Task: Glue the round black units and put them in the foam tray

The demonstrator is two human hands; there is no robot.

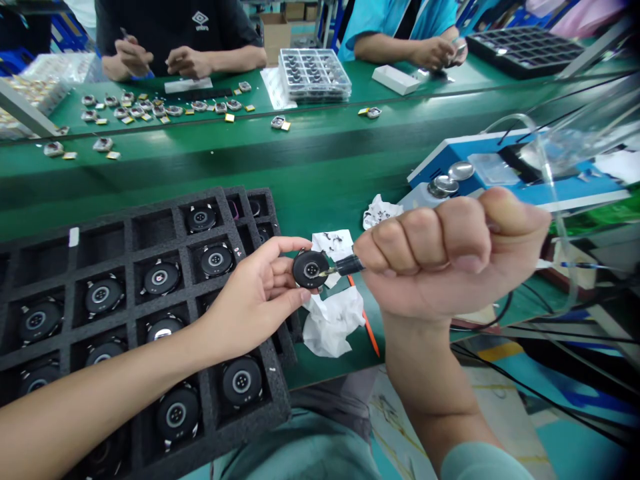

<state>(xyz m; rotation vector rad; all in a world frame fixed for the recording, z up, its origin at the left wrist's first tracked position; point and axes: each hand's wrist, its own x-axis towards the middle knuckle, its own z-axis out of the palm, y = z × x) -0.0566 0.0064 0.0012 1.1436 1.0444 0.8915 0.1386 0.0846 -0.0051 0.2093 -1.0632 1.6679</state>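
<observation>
My left hand (255, 293) pinches a small round black part (310, 269) between thumb and fingers, its face turned toward me. My right hand (450, 257) is a closed fist around a pen-like dispensing tool (345, 266). The tool's thin metal tip touches the middle of the round part. A thin tube runs from the back of the tool off to the right. Both hands hover over the near edge of the green bench (320, 173).
A black foam tray (125, 233) with several round parts in its cells lies at my left. Crumpled white wipes (333, 320) and an orange stick (369, 327) lie under my hands. A blue-and-white machine (505, 167) stands at right. Two other people work across the bench.
</observation>
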